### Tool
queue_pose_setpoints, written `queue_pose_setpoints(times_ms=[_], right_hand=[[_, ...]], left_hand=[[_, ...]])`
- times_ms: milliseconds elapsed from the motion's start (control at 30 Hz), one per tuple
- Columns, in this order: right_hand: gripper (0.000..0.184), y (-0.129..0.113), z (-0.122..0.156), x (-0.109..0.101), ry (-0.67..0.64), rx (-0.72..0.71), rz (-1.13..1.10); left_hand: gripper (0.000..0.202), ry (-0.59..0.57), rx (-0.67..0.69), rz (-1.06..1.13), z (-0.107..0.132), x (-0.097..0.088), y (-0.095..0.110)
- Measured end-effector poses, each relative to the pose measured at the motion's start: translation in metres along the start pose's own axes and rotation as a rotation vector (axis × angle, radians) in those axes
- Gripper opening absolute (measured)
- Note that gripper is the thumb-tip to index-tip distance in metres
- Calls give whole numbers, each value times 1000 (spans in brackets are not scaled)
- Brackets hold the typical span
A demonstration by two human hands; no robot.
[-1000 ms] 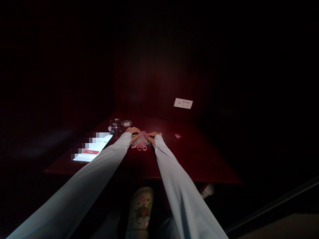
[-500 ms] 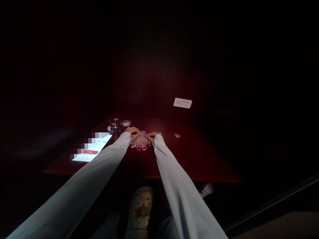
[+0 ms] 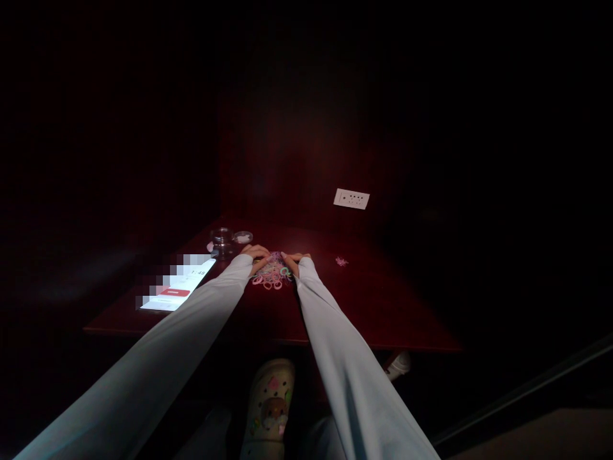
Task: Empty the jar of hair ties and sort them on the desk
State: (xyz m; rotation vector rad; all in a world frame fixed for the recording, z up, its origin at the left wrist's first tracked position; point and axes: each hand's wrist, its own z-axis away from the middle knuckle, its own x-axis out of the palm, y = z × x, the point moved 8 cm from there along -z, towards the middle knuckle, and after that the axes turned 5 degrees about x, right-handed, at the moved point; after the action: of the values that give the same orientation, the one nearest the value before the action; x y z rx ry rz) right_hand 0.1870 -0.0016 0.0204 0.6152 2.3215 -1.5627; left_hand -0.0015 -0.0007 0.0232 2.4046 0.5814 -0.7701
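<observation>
A heap of small pastel hair ties [image 3: 272, 275], pink, purple and green, lies on the dark red table between my two hands. My left hand [image 3: 255, 253] is on the heap's left side, its fingers bent inward and closed on hair ties at the far edge. From the right, my right hand [image 3: 293, 260] reaches in with thumb and fingers drawn together on the hair ties there. Just which ties the fingertips pinch is too small to see. A small cluster of pinkish-purple hair ties [image 3: 341, 261] lies apart, to the right of my right hand.
A clear jar [image 3: 221, 241] and a round lid [image 3: 243, 237] stand at the back left of the table [image 3: 373, 306]. Nearer, a lit phone [image 3: 179, 291] lies flat by my left forearm. A wall socket [image 3: 351, 199] is behind. Below the table edge shows a clog [image 3: 271, 409].
My fingertips have moved slightly apart at the top of the heap. Purple ties that were bunched between them sit lower, and a green tie shows more clearly at the right.
</observation>
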Motion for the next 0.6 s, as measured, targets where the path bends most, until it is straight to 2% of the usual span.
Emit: queue_pose_setpoints(times_ms=[233,400,600], right_hand=[[45,10,-2,2,54,6,-41],[39,16,-5,-2,-3,-20,-76],[33,10,-4,-2,-34,-29,-50]], left_hand=[[30,26,-3,-42,1,-1,2],[28,37,-32,-39,2,-3,0],[26,11,-52,-30,0,-4,5]])
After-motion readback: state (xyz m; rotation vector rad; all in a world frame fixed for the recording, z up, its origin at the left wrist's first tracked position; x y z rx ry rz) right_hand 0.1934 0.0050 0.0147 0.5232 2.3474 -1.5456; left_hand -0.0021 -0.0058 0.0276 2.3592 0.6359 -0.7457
